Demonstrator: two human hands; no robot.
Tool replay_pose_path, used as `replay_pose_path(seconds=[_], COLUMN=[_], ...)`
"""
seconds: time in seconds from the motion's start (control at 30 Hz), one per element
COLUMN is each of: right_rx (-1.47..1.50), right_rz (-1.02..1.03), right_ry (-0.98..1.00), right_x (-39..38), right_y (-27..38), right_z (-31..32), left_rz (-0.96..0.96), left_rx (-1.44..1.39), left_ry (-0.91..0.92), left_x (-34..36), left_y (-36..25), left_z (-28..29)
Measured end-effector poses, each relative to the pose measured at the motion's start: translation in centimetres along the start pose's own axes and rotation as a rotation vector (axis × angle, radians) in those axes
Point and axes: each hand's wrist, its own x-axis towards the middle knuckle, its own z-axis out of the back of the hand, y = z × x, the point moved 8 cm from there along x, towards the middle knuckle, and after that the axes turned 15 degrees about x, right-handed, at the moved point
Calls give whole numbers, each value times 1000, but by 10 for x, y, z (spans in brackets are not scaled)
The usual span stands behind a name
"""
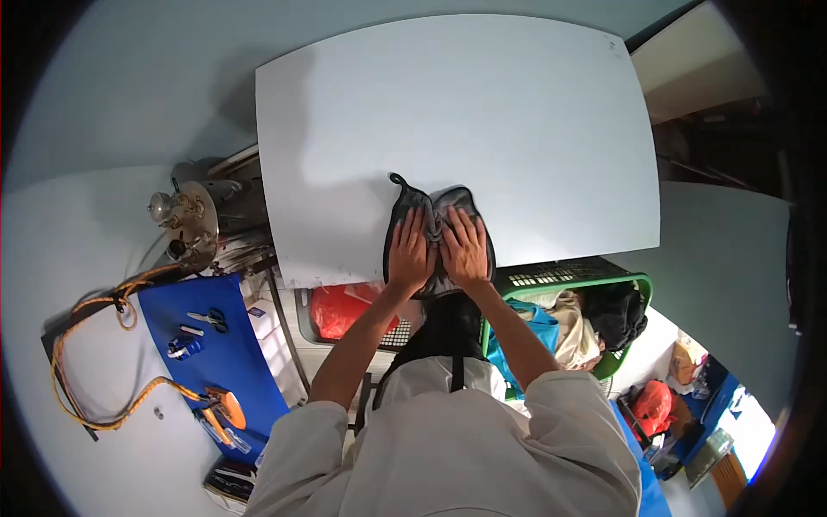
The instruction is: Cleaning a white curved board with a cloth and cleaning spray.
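Note:
A dark grey cloth (454,197) with black edging and a small hanging loop lies at the near edge of the white tabletop (465,95). It is bunched into a ridge along its middle. My left hand (410,253) rests flat on its left half, fingers stretched forward and slightly apart. On the other half lies my right hand (465,250), palm down with fingers extended. Both hands press on the fabric without gripping it, and they hide parts of it.
Below the table's near edge, a green basket (637,280) holds clothes, and a grey crate (303,323) holds a red bag (338,310). At left, scissors (209,320) lie on a blue surface (185,297) near an orange hose (129,420) and a round metal machine part (200,226).

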Motion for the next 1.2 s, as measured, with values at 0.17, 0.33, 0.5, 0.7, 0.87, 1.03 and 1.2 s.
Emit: replay_pose_path(seconds=[0.17, 0.33, 0.5, 0.7, 0.87, 1.03, 1.2], right_rx=[-175, -244, -290, -259, -200, -150, -226], right_rz=[-277, -251, -165, -15, 231, 234, 287], right_ry=[-119, -129, -162, -248, -220, -38, -47], right_x=[6, 85, 184, 325, 419, 448, 421], right_y=[-26, -44, -64, -90, -92, -94, -86], right_z=[17, 23, 20, 19, 6, -8, -10], left_rz=[268, 309, 346, 260, 56, -84, -113], left_rx=[74, 141, 136, 173, 216, 85, 139], left_ry=[-132, -169, -152, -371, -469, -486, -402], left_x=[14, 86, 177, 316, 398, 402, 385], left_y=[18, 50, 88, 136, 158, 158, 150], left_z=[6, 14, 11, 18, 8, 7, 5])
